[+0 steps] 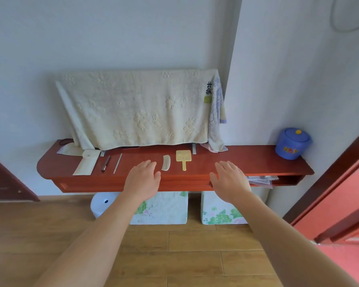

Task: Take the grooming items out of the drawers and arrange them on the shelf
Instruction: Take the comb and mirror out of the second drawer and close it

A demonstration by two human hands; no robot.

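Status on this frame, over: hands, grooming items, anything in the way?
Left hand open, right hand open, both empty at the shelf front edge. Comb and hand mirror lie flat on the shelf between them. Nothing in the way.

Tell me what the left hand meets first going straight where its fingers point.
From the left hand, likely the towel hanging over the shelf; the comb lies just right of that line, though depth is unclear.

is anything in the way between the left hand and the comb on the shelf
Nothing visible is. The left hand, open, is at the front edge of the shelf, and the comb lies just to its right on bare wood. The yellow hand mirror is on the comb's far side, not between them.
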